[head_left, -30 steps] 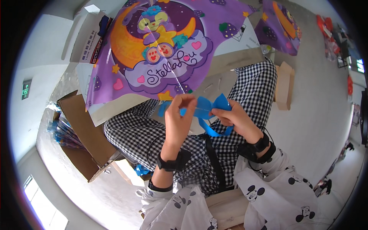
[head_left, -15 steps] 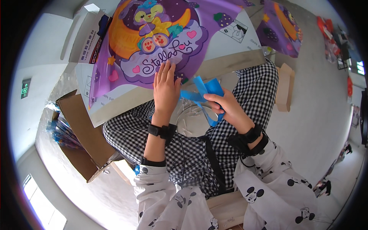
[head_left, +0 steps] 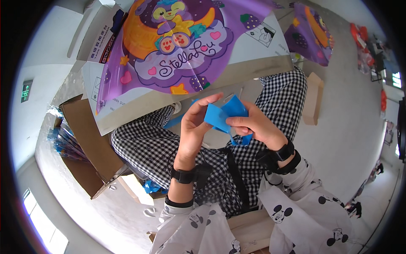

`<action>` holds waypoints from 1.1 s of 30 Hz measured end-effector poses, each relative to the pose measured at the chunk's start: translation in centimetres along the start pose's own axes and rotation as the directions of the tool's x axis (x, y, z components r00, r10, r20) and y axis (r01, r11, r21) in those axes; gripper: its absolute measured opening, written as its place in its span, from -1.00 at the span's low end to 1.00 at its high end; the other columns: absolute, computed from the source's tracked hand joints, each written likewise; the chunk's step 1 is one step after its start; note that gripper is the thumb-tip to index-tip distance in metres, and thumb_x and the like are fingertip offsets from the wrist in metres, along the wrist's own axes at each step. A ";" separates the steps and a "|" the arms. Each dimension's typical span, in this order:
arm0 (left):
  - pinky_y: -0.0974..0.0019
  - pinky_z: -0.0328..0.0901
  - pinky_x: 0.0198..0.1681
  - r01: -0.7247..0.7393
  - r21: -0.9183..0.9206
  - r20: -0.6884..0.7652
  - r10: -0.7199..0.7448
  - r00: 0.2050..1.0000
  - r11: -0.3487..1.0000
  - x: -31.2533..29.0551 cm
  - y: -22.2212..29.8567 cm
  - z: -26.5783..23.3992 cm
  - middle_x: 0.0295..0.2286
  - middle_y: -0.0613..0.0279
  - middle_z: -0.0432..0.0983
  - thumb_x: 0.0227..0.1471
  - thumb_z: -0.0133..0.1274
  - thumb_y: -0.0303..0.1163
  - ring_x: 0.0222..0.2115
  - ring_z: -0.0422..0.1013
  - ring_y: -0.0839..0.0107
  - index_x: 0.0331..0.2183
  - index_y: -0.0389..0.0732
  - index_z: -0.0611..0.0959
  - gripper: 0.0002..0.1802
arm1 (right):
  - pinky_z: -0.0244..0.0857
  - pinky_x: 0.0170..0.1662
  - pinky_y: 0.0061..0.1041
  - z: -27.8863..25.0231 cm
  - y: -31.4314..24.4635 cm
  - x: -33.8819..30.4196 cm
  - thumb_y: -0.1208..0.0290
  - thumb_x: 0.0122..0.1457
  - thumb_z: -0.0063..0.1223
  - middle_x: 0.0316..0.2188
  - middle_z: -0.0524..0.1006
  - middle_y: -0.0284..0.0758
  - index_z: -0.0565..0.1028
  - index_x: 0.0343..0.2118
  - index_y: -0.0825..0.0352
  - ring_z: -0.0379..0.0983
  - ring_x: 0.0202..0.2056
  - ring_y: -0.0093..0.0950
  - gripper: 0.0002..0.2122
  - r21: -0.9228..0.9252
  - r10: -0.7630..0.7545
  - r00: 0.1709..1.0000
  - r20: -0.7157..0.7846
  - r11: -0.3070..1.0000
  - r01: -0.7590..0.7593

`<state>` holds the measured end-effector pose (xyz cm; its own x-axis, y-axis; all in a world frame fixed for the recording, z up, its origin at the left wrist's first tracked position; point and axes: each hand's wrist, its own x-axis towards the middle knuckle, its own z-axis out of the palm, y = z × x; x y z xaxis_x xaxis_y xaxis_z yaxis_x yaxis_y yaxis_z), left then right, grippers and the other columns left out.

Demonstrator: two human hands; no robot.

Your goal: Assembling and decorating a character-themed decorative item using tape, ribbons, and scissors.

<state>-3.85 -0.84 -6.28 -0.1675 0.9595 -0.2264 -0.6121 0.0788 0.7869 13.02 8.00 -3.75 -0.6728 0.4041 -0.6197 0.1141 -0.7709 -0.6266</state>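
Note:
My right hand (head_left: 259,123) is closed on a folded blue strip (head_left: 219,115) of thin, smooth material, thumb on top. At the strip's left edge, my left hand (head_left: 195,126) pinches with its thumb, the upper fingers stretched out above; its grip is partly hidden. Loose folds of the strip hang below my right fingers. Both hands are above my lap. Beyond them, a purple printed sheet (head_left: 190,76) with a cartoon animal on a moon lies on a white printed board (head_left: 264,59).
An open brown carton (head_left: 91,144) with shiny packets (head_left: 69,146) stands at the left. A dispenser box (head_left: 101,38) is at the back left. Another purple printed piece (head_left: 311,36) hangs at the back right. A small cardboard tray (head_left: 313,99) lies on the floor.
My left hand has left the purple sheet and come back to the blue strip. The purple sheet's lower edge is uncovered. My right hand keeps hold of the strip.

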 end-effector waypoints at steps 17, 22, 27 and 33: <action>0.19 0.32 -0.17 -0.206 0.978 0.186 0.395 0.900 0.011 -5.0 4.6 6.4 -0.46 0.25 0.54 -0.26 0.22 -0.53 -0.41 0.47 0.26 -0.43 -0.16 0.61 -0.79 | 0.19 -0.40 -0.72 -0.4 0.7 -2.5 0.50 0.06 0.20 -0.16 0.56 -0.35 0.50 -0.12 0.37 0.30 -0.49 -0.79 -0.71 -0.109 -0.361 0.932 -0.034 0.928 0.356; 0.50 0.20 -0.45 0.060 0.654 -0.303 0.188 0.934 0.754 -2.6 1.4 5.5 -0.58 0.37 0.48 -0.04 0.25 -0.50 -0.53 0.25 0.61 -0.33 -0.34 0.68 -0.83 | 0.22 -0.42 -0.68 -0.4 1.5 -1.4 0.37 0.07 0.27 -0.38 0.58 -0.45 0.57 -0.21 0.33 0.36 -0.47 -0.73 -0.76 -0.287 -0.249 0.968 -0.016 0.929 0.234; 0.42 0.28 -0.33 0.187 0.625 -0.421 0.125 0.898 0.758 1.0 -1.6 1.3 -0.47 0.28 0.53 0.01 0.19 -0.51 -0.43 0.37 0.50 -0.25 -0.34 0.63 -0.79 | 0.20 -0.45 -0.68 -1.7 1.3 1.8 0.25 0.13 0.22 -0.55 0.54 -0.47 0.59 -0.34 0.37 0.34 -0.52 -0.72 -0.76 -0.403 -0.148 0.980 -0.135 0.911 0.082; 0.04 0.22 0.12 -0.103 0.988 0.034 0.487 0.873 0.114 3.2 -4.3 -2.6 -0.03 -0.04 0.42 0.01 0.06 -0.57 0.07 0.30 -0.03 -0.09 -0.32 0.50 -0.65 | 0.32 -0.49 -0.46 -2.3 3.5 8.2 0.35 0.12 0.21 -0.57 0.56 -0.20 0.51 -0.34 0.48 0.52 -0.53 -0.44 -0.75 -0.573 -0.461 0.782 -0.420 0.803 0.166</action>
<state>-3.70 1.16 -11.88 -0.4179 0.8849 0.2057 0.7110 0.1776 0.6804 9.59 9.78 -12.14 -0.2716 0.8781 -0.3940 0.3988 -0.2699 -0.8764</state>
